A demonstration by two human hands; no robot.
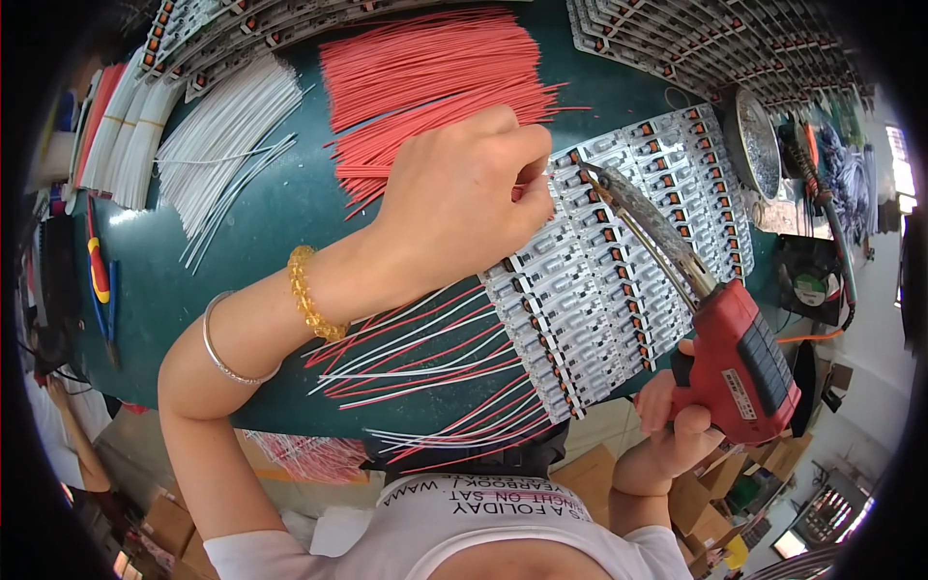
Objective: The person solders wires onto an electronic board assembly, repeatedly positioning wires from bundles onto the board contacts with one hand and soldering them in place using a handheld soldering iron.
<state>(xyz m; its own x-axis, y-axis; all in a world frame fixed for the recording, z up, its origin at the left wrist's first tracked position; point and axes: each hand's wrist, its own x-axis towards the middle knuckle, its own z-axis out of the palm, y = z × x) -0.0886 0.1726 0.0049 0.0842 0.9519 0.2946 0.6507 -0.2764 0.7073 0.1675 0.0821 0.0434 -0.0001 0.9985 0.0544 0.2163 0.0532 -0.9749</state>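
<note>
My left hand (464,198) is closed in a pinch above the upper left edge of a panel of white circuit boards (619,261). What its fingertips hold is hidden, though a bit of red shows between them. In my right hand (672,416) is a red and black soldering gun (739,362), gripped by its handle. The gun's long metal tip points up and left across the panel and ends near its top, a little right of my left fingers. Red and white wires (435,353) trail leftward from the panel's left edge.
Beyond my left hand lies a wide pile of red wires (435,72), with white wires (227,135) to its left. Further board panels (715,43) stand at the back. A round metal dish (754,145) sits far right. Pliers (106,300) and a red-yellow tool (97,266) rest at left.
</note>
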